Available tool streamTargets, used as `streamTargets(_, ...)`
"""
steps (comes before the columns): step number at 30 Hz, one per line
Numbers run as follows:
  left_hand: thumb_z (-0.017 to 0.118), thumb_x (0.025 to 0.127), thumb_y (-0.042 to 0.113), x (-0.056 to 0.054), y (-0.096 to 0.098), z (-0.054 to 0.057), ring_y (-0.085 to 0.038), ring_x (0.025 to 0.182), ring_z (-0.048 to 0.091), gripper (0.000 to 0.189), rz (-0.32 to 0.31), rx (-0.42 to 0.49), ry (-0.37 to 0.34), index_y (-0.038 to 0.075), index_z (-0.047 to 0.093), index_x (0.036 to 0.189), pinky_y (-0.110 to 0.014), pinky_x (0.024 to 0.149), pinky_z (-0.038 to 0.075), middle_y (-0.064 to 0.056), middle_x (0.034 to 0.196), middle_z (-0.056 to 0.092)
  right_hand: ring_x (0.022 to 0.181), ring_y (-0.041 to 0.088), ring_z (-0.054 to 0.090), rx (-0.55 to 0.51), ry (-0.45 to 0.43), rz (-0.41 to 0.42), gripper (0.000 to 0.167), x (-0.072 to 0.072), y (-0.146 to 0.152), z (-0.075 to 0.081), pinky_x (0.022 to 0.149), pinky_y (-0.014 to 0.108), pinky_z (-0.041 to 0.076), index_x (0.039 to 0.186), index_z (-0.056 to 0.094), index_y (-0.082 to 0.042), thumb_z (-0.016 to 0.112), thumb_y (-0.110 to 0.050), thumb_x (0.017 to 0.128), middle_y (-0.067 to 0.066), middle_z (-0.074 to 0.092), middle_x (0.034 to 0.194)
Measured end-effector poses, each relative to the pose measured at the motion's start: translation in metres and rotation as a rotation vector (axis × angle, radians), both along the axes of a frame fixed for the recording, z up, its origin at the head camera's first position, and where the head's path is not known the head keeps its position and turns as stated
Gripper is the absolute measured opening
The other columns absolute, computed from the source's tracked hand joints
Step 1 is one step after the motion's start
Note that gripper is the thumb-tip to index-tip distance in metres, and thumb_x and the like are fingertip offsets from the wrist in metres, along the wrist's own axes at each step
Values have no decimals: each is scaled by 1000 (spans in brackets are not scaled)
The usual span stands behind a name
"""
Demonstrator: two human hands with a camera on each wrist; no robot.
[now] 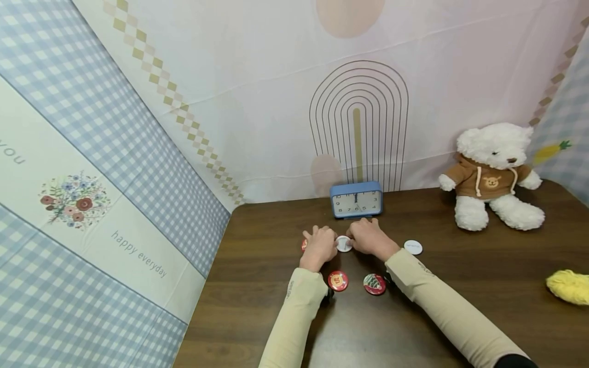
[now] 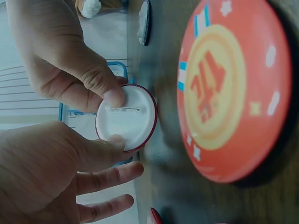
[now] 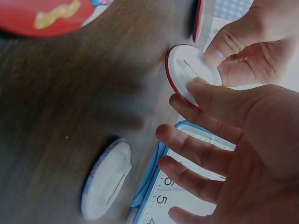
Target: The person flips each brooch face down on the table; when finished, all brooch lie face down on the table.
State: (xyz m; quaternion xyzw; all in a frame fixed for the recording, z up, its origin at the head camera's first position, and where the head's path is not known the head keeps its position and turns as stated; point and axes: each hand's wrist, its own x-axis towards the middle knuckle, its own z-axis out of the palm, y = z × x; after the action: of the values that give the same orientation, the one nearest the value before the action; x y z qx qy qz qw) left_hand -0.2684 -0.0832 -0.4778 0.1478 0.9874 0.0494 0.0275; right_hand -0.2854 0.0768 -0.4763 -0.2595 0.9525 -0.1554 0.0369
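A pin-back button badge (image 1: 343, 244) is held between both hands a little above the table, its white back and metal pin (image 2: 125, 109) facing me and a red rim round the edge. My left hand (image 1: 319, 247) pinches one side with thumb and finger, its other fingers spread away. My right hand (image 1: 370, 237) pinches the opposite side, thumb on the white back near the pin. A red badge with a yellow centre (image 1: 338, 280) and a red badge with a tree picture (image 1: 375, 284) lie nearer me. Another red badge (image 1: 304, 245) is partly hidden behind my left hand.
A white badge (image 1: 413, 247) lies back-up to the right of my right hand. Just behind the hands stands a blue clock (image 1: 356, 200). Farther right are a white teddy bear (image 1: 492, 176) in a brown hoodie and a fluffy yellow thing (image 1: 568, 287) on the brown table (image 1: 248, 286).
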Motion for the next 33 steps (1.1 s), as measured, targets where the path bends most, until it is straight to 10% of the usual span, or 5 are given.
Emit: streamTargets(33,71,94,20,-8,4,-12,-33,106,51,30,53,32,48,17,62,65,-64,93,35,-8,104,62,72,26,51,-20,-51,-73,40,-11,-11,-10,76,55,40,56,49,-13,78,-9,85,3,49,63)
